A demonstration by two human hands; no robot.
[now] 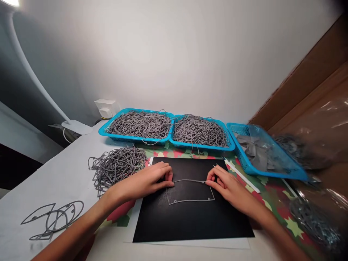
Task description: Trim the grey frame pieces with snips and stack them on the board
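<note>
A thin grey rubber-like gasket, a four-sided loop with small round tabs, is spread over a black sheet. At its upper left corner my left hand pinches it between thumb and finger. My right hand pinches the upper right corner, beside a tab. A thin pointed tip, perhaps of a tool, shows above the right fingers; I cannot make out the rest. The lower edge of the loop lies on or just over the sheet. Left of the sheet, a tangled heap of similar grey loops sits near my left wrist.
Two blue baskets full of grey loops stand along the wall. Another blue basket at right holds flat grey pieces. Several loose loops lie at left. A white strip, plastic bags, cardboard and a lamp surround the work.
</note>
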